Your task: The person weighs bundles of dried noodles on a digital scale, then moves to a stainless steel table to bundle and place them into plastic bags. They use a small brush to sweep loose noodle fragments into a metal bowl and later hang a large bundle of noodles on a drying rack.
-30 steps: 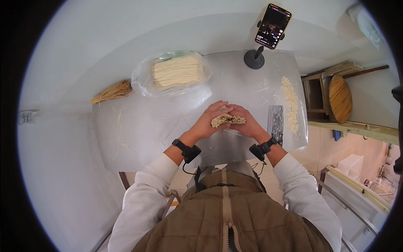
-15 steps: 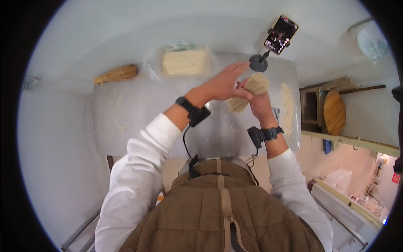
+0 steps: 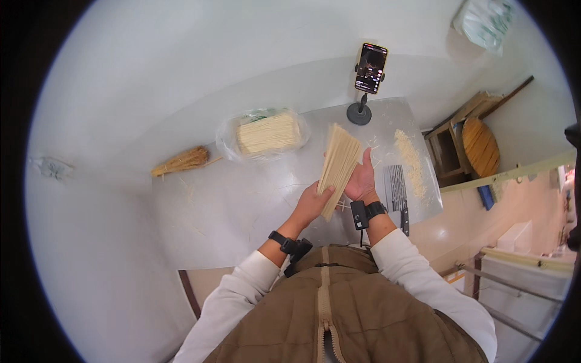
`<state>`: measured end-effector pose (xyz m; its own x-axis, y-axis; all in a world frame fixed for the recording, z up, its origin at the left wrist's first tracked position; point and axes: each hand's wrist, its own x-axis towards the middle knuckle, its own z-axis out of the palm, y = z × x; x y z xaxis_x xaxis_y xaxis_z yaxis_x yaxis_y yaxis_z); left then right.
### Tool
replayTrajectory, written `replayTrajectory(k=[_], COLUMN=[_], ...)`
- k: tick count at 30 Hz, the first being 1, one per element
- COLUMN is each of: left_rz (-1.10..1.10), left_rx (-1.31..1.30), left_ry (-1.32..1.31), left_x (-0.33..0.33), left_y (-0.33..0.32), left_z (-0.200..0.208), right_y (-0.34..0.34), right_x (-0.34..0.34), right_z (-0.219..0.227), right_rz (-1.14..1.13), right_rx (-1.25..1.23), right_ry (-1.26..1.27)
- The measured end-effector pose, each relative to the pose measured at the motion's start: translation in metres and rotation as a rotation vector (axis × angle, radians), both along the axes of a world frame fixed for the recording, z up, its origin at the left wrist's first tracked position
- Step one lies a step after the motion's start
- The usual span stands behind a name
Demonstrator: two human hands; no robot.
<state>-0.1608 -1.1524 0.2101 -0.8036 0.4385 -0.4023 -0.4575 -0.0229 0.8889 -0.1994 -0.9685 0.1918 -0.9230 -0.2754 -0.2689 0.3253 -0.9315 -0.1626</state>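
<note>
A flat bundle of pale dried noodles [image 3: 342, 157] is held slanting above the metal table, its upper end fanned a little wider. My left hand [image 3: 315, 201] is closed round its lower left part, thumb lying on top. Along the bundle's right edge is my right hand [image 3: 362, 178], palm turned toward the noodles and visible fingers stretched out; part of it is hidden behind them. A few loose strands lie under the hands. Beside my right wrist, a cleaver [image 3: 396, 187] with a black handle rests on the table.
More noodles [image 3: 269, 133] lie in a clear plastic bag at the back. A straw whisk broom [image 3: 181, 160] sits at the far left edge. A phone [image 3: 370, 68] stands on a round-based holder [image 3: 359, 114]. Broken noodle bits [image 3: 410, 163] cover the metal table's [image 3: 242, 212] right side.
The bundle has come nearer to me and turned from end-on to flat and lengthwise. My left hand has gone from spread to gripping it; my right hand has opened. The cleaver is now uncovered.
</note>
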Motion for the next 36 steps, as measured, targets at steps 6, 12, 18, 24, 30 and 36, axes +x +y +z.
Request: replayTrajectory(k=[6,12,18,24,30,36], left_rz=[0.023,-0.066,-0.308,-0.365,0.225,0.173], left_rx=[-0.181,-0.206,-0.244,-0.181,-0.023,-0.23], left_ry=[-0.012,-0.087,-0.023,-0.022,0.145,0.321], left_x=[0.008,0.01,0.007,0.007,-0.001,-0.005], left_y=[-0.018,-0.029,-0.039,-0.045,-0.037,-0.032], left_z=[0.002,0.015,0.022,0.026,0.017,0.012], right_y=[-0.02,-0.028,-0.032,-0.033,-0.037,-0.037], right_x=[0.002,0.01,0.018,0.017,0.017,0.017], right_z=[-0.016,-0.002,0.018,0.037,0.039,0.043], right_rz=[0.026,0.058,0.085,0.108,0.005,-0.088], right_rx=[0.098,-0.06,0.181,0.334,0.466,0.506], right_ry=[0.149,0.042,0.014,0.124,0.119,0.195])
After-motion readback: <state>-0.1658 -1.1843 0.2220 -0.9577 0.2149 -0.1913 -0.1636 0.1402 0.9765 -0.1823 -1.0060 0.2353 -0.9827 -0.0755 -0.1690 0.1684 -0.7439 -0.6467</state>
